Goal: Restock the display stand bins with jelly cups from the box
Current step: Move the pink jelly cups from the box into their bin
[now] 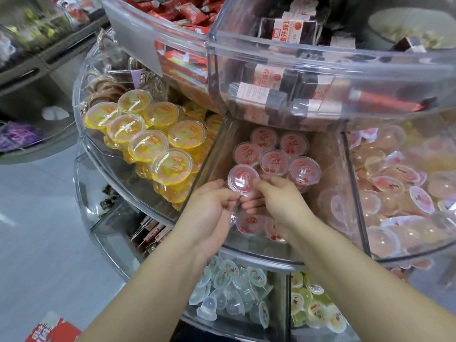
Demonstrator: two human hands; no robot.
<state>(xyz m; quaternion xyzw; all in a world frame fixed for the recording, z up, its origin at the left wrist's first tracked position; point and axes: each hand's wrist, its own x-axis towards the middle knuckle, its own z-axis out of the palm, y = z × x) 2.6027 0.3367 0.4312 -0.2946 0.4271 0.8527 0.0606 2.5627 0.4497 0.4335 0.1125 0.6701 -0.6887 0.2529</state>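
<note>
At the centre of the frame both hands are reaching into the middle bin [209, 154] of the clear display stand: the left hand [212, 206] and the right hand [278, 196] are each pinching the rim of one pink cherry jelly cup [243, 177] between curled fingertips, holding it at the front of the bin. Five more pink cups [275, 162] are standing lid-up just behind it, with others lying beneath the hands. Yellow jelly cups [148, 144] are filling the bin at left, and pale peach cups [399, 193] are heaping the bin at right.
</note>
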